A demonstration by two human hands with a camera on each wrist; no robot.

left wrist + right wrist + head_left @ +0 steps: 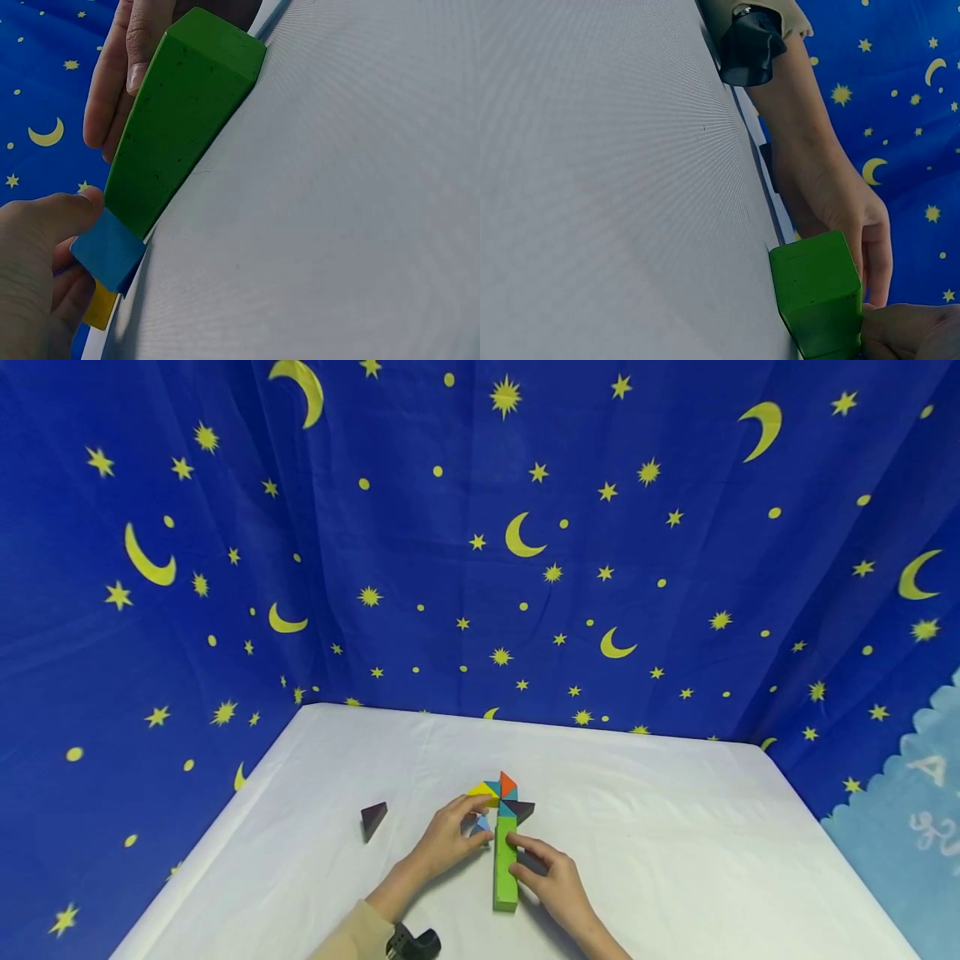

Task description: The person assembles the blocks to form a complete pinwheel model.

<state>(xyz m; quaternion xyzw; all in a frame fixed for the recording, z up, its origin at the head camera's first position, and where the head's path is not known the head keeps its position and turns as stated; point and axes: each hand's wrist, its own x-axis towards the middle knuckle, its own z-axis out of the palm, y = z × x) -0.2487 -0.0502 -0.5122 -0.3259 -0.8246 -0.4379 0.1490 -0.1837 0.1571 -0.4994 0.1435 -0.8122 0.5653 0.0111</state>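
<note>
My left hand pinches a light blue triangular block between thumb and fingers, close to the left side of a long green block. In the left wrist view the blue block appears by the green block's end. The thumb and a fingertip of my right hand rest against the green block's right side. At its far end lies a pinwheel of triangular blocks: a yellow one, an orange one, teal ones and a dark one. My left fingers partly cover the yellow one.
A loose dark triangular block lies on the left part of the white-covered table. Blue cloth with yellow moons and stars hangs behind and at the sides. A black device is by the left sleeve.
</note>
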